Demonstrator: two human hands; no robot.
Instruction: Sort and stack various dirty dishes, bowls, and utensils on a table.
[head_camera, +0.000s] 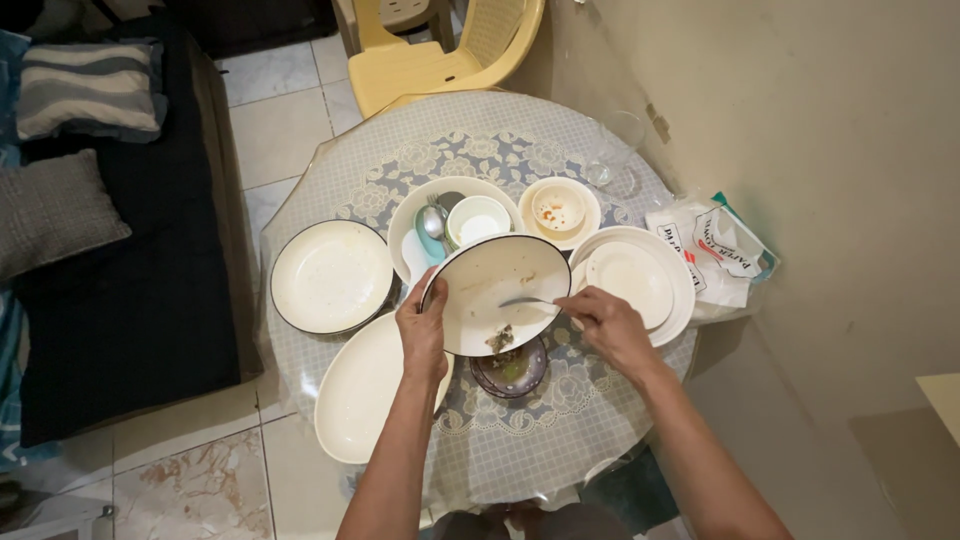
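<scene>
White plate (495, 285) tilts in my left hand (422, 330), fingers clamped on its dark rim, over a small dark dish (510, 370). My right hand (605, 322) pinches a fork (528, 301), scraping scraps. Crumpled white-and-teal packet (715, 250) lies at the table (520, 440) edge, right.

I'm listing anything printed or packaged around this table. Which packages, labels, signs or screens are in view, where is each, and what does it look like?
Paper towel package: on the table's right edge by the wall, beside the stacked white plates; a crumpled, soft plastic wrapper, white with dark lettering, red marks and a teal edge.
No signs, screens or other labels show.
</scene>
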